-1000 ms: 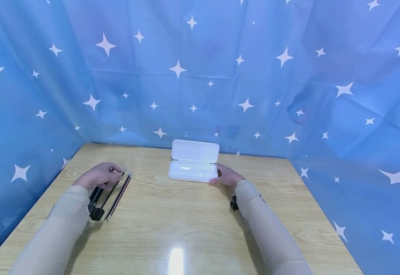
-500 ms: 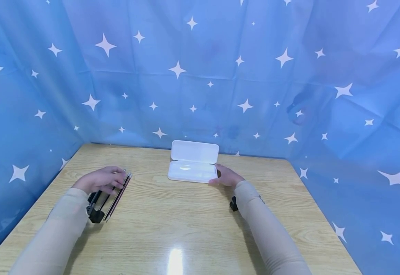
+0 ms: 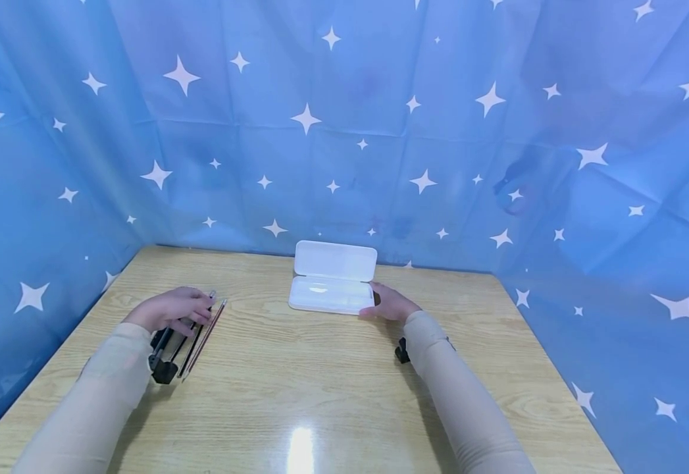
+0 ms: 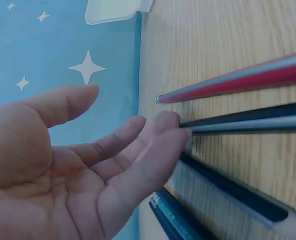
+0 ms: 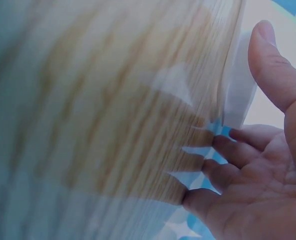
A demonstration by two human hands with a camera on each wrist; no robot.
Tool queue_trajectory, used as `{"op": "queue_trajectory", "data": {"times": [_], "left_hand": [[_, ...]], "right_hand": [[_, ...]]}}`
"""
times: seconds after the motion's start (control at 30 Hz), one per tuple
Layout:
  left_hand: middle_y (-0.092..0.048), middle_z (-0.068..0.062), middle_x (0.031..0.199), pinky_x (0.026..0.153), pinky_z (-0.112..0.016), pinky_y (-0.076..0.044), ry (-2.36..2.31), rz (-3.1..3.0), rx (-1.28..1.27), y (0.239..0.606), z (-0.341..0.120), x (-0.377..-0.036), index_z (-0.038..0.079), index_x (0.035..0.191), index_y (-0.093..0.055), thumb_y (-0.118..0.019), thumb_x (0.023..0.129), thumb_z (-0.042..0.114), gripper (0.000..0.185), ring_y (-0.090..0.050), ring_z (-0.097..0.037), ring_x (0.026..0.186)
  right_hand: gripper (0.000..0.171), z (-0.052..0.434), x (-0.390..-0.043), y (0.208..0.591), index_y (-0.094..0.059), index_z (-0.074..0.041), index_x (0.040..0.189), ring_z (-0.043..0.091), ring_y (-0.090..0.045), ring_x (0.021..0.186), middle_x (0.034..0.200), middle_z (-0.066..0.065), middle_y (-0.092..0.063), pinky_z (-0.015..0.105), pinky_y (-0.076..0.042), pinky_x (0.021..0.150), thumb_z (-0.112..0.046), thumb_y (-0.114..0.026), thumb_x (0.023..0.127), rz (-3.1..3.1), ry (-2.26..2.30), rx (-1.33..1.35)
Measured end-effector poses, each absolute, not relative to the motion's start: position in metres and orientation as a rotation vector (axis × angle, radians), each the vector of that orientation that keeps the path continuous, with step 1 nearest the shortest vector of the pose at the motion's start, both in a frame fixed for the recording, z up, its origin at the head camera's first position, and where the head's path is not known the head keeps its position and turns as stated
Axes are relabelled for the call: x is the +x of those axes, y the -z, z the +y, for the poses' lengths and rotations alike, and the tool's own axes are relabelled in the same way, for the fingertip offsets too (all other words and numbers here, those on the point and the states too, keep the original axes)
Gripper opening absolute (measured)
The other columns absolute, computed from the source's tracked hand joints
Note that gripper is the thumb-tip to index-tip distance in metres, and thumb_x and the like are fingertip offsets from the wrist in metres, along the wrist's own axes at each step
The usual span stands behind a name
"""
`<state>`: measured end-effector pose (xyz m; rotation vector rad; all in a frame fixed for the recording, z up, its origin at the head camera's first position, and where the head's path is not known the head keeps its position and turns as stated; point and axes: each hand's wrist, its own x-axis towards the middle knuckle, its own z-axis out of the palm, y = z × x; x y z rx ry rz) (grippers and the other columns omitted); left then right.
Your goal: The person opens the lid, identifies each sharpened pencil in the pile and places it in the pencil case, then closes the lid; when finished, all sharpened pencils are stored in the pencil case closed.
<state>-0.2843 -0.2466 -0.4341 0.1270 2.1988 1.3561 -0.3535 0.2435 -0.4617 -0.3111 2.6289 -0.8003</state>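
Note:
My left hand (image 3: 175, 309) is over a group of pencils on the left of the table. In the left wrist view its fingertips are at the end of a dark striped pencil (image 4: 253, 120), while the thumb stands apart. A red striped pencil (image 4: 238, 82) lies on one side of that pencil. On the other side are another dark pencil (image 4: 233, 187) and a dark green one (image 4: 175, 215). At the right end of an opened white pencil case (image 3: 335, 260) rests my right hand (image 3: 391, 304), thumb at the front corner, its other fingers stretched out along the end.
The wooden table (image 3: 297, 375) carries the case near its back edge. A blue curtain (image 3: 368, 164) with white stars rises behind and at both sides. Black wrist-camera mounts (image 3: 164, 372) sit low under the wrists, the left one beside the pencils.
My left hand has lowered over the pencils and shifted a little. A dark pencil that lay close against the red one is now apart from it, to the left. My right hand stays put.

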Motion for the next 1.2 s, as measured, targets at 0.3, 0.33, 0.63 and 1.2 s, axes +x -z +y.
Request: {"op": "queue_trajectory", "data": {"times": [0.3,0.33,0.63,1.2], "left_hand": [[-0.056,-0.026,0.116,0.076,-0.039,-0.059,-1.149,2.388,0.140,0.428,-0.231,-0.284,-0.018,0.139,-0.039,-0.053,0.102,0.008,0.047,-0.062,-0.028,0.095],[-0.055,-0.025,0.115,0.075,-0.039,-0.059,-1.116,2.415,0.138,0.426,-0.228,-0.284,-0.019,0.137,-0.040,-0.056,0.100,0.006,0.047,-0.062,-0.026,0.091],[-0.059,-0.023,0.107,0.069,-0.037,-0.061,-0.928,2.554,0.156,0.430,-0.208,-0.282,-0.018,0.128,-0.052,-0.069,0.088,-0.004,0.045,-0.063,-0.027,0.087],[-0.047,-0.041,0.136,0.056,-0.030,-0.056,-0.828,2.698,0.127,0.447,-0.194,-0.277,-0.017,0.136,-0.046,-0.067,0.079,-0.015,0.061,-0.062,-0.020,0.061]], "right_hand": [[0.100,0.243,-0.355,0.461,-0.014,-0.012,0.164,0.036,-0.012,0.154,0.169,0.014,-0.014,0.054,-0.017,0.123,-0.048,-0.073,0.092,2.627,0.796,-0.297],[0.101,0.243,-0.356,0.462,-0.014,-0.012,0.164,0.036,-0.012,0.154,0.169,0.014,-0.014,0.054,-0.017,0.123,-0.049,-0.073,0.091,2.625,0.794,-0.294],[0.101,0.244,-0.357,0.464,-0.013,-0.012,0.164,0.036,-0.012,0.154,0.169,0.014,-0.013,0.054,-0.017,0.123,-0.050,-0.073,0.091,2.620,0.779,-0.282],[0.101,0.243,-0.355,0.463,-0.013,-0.010,0.163,0.036,-0.012,0.154,0.168,0.016,-0.014,0.053,-0.017,0.123,-0.048,-0.073,0.092,2.634,0.767,-0.293]]}}
